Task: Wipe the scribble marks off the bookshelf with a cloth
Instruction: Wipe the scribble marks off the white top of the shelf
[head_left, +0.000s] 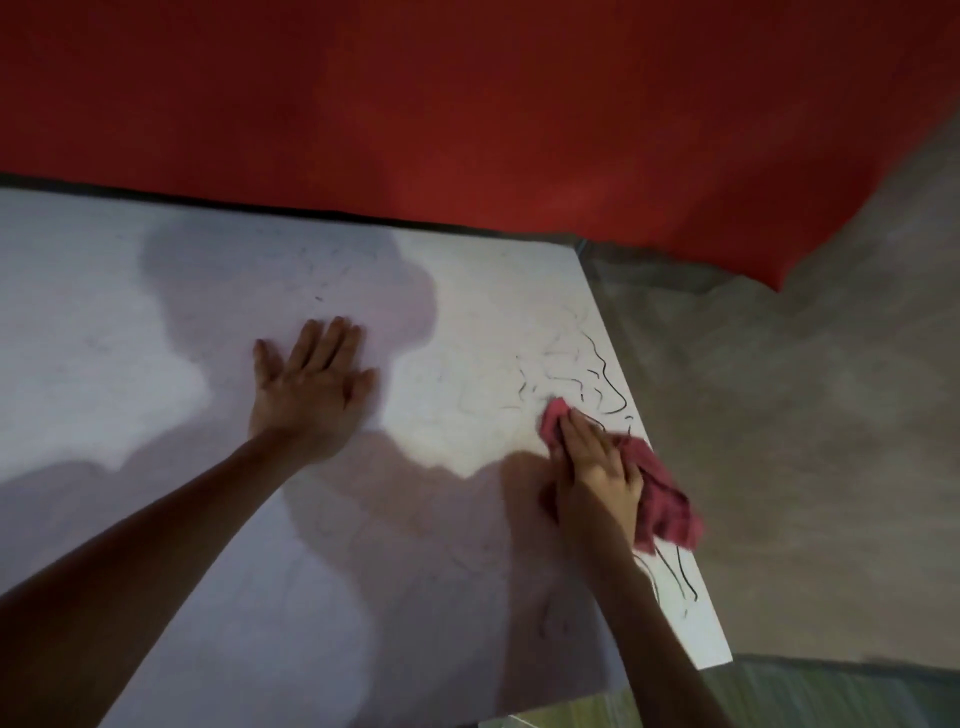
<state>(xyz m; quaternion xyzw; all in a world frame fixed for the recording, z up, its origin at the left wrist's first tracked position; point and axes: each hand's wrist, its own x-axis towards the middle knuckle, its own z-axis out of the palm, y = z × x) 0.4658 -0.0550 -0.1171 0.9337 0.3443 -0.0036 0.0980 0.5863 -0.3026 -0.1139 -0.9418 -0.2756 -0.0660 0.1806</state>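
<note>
The right hand (597, 467) is pressing a pink-red cloth (667, 501) flat against the white bookshelf (467, 291), close to its right edge. Its grip is lying wide, the fingers stretched nearly straight over the cloth rather than curling round it. The thumb is blurring into shadow and is hard to make out. The middle of the cloth is hiding under the palm, with one bunch poking out beyond the fingertips and a bigger fold spilling toward the right edge. Black scribble marks (605, 371) are showing beyond the cloth and again near the wrist; fainter ones further in are barely reading. The left hand (311, 389) is resting open and flat near the panel's middle. Both forearms are running off the lower frame. Shadows are covering much of the panel. A red surface (467, 104) is lying beyond the far edge, and a grey floor (805, 415) is spreading past the right edge.
</note>
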